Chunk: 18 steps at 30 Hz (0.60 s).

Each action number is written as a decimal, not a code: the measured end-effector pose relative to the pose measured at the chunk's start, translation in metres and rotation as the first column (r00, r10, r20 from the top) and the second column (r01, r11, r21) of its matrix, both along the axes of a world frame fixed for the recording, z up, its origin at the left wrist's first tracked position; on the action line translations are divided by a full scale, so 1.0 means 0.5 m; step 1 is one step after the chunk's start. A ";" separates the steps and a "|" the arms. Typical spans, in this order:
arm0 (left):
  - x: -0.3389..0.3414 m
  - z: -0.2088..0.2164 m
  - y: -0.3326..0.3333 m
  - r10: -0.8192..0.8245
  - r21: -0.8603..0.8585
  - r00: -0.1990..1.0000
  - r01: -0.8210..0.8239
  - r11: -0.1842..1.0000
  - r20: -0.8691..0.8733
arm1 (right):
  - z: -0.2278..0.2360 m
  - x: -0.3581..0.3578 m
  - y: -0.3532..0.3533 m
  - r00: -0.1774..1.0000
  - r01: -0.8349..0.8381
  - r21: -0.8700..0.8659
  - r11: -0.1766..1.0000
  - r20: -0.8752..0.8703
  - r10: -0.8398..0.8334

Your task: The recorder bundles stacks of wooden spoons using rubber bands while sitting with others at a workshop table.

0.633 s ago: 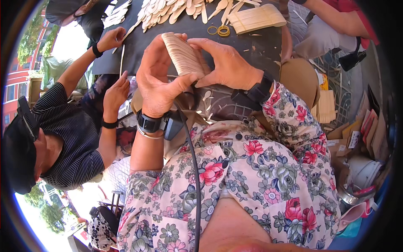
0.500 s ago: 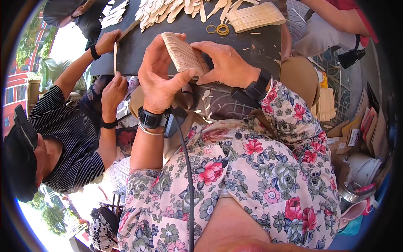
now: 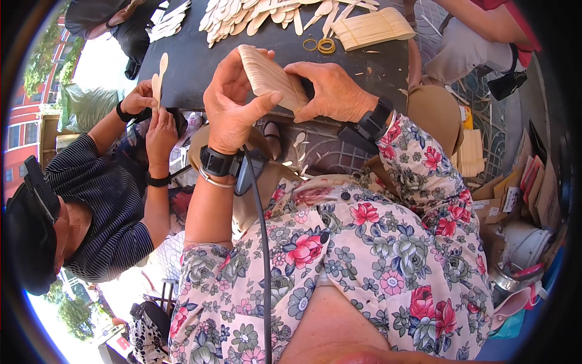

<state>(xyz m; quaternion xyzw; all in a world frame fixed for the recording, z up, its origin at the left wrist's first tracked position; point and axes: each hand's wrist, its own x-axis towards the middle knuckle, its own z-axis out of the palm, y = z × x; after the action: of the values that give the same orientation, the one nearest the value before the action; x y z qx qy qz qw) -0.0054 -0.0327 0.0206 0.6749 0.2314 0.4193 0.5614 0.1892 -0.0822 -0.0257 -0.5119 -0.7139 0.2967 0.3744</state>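
Left hand [image 3: 232,115], right hand [image 3: 341,92]: half-curled, gripping one stack [image 3: 273,77]. Beyond: one bundle [image 3: 373,28], two-plus bands [image 3: 327,51], one spoon pile [image 3: 225,19].

By the table [image 3: 200,67], the stack [image 3: 271,73] is hiding part of the left hand [image 3: 233,115]. On the table, the pile [image 3: 236,21] is running past the picture's top edge, which is cutting off 2 co-workers [image 3: 467,54] flanking the table. Bits [image 3: 373,51] on the table are looking too small to tell.
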 end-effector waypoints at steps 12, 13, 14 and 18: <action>0.003 0.005 -0.001 0.052 -0.012 0.997 -0.052 0.999 -0.053 | 0.051 -0.022 -0.016 0.955 -0.004 0.388 0.922 -0.271 0.119; 0.004 0.006 -0.002 0.081 -0.002 0.994 -0.081 0.997 -0.076 | 0.044 -0.033 -0.017 0.980 0.024 0.442 0.897 -0.187 0.066; 0.006 0.009 -0.002 0.078 0.001 0.994 -0.078 0.997 -0.076 | 0.039 -0.042 -0.017 0.995 0.045 0.496 0.867 -0.102 0.007; 0.020 0.025 -0.009 0.074 -0.022 0.991 -0.077 0.997 -0.114 | 0.042 -0.061 -0.025 0.993 0.099 0.541 0.835 -0.113 -0.045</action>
<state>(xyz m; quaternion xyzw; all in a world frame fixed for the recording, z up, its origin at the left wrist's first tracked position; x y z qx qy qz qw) 0.0046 -0.0373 0.0329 0.6808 0.2936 0.3985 0.5398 0.1586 -0.0946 -0.0049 -0.3960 -0.7304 0.0910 0.5491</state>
